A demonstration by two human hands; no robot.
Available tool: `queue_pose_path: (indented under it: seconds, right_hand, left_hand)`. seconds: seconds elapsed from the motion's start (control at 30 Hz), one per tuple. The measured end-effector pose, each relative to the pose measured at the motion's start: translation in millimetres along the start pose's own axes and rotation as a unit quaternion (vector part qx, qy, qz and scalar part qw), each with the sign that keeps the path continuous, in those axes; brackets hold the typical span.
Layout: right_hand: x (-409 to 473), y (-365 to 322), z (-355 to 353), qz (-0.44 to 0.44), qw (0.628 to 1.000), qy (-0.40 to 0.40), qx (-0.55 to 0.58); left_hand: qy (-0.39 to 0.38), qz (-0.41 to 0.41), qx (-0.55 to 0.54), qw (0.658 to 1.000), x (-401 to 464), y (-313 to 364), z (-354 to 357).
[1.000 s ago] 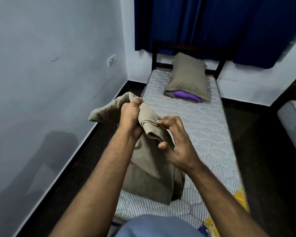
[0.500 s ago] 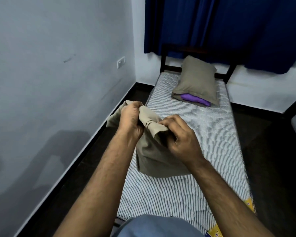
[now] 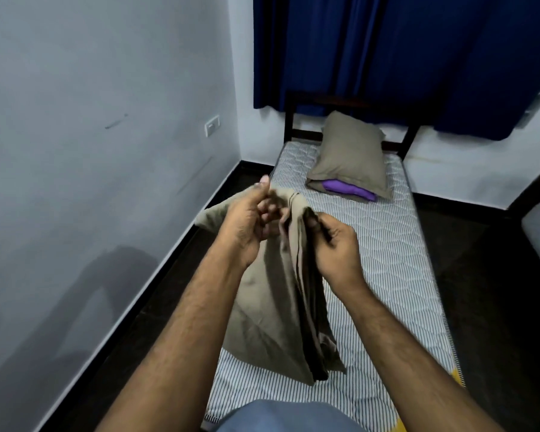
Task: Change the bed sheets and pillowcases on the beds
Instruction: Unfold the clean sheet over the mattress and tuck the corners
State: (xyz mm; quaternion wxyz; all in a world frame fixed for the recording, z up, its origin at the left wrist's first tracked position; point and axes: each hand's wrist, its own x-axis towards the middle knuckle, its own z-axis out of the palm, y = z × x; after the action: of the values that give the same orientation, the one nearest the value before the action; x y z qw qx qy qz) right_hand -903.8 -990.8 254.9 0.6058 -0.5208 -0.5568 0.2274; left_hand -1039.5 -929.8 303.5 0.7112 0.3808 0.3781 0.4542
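Now | hands (image 3: 290,232) pinch folded sheet (image 3: 275,310) between them | above mattress (image 3: 396,260)

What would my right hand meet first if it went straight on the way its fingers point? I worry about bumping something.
The right hand points left into the tan sheet it pinches; just beyond are the left hand's fingers.

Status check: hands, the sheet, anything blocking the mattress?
Left hand and right hand gripping folded khaki sheet. Striped quilted mattress bare. Khaki pillow at head end.
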Motion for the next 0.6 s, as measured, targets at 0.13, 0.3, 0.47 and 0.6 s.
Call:
queue_pose_path:
  seconds: [0.13,0.3,0.47,0.6]
  right_hand:
    - [20.9,4.9,7.9,0.026,0.999,0.043,0.015]
    - [42.9,-13.8,-3.0,0.059,0.983,0.03,0.169]
    - [50.4,-14.2,-17.0,0.034,0.989,0.027,0.139]
    - [51.2,-13.6,-33.8,0.087,0.977,0.081,0.177]
  left_hand:
    - [-0.173,0.086,0.105,0.976,-12.1,-20.6,16.8]
    - [-0.142,0.194,0.198,0.95,-11.0,-26.1,17.6]
    - [-0.049,0.281,0.413,0.865,-3.1,-22.0,16.9]
    - [0.041,0.219,0.272,0.936,-2.0,-7.6,24.5]
